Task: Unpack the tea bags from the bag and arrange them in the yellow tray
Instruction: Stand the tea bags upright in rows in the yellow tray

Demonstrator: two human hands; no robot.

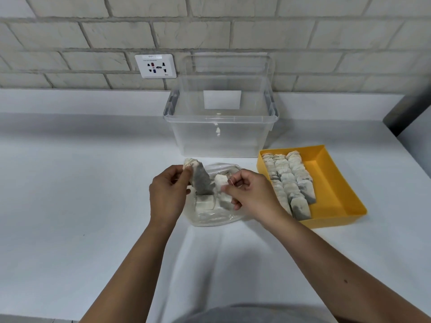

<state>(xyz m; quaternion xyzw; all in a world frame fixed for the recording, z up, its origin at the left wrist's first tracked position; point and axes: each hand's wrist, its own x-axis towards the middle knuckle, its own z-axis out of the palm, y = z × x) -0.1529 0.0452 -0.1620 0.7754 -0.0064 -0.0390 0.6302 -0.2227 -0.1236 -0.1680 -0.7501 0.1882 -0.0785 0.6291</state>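
A clear plastic bag (215, 216) lies on the white counter, with a few tea bags (205, 203) still inside it. Above the bag, my left hand (166, 192) pinches the top of one tea bag (200, 179), which hangs tilted. My right hand (250, 193) pinches another tea bag (222, 191) beside it, with a thin string by its fingers. To the right sits the yellow tray (335, 183), where several tea bags (290, 183) lie in overlapping rows along its left half.
A clear, open plastic storage bin (220, 131) stands behind the bag, against a grey brick wall. A wall socket (155, 66) is up on the left. A dark object (407, 113) juts in at the far right.
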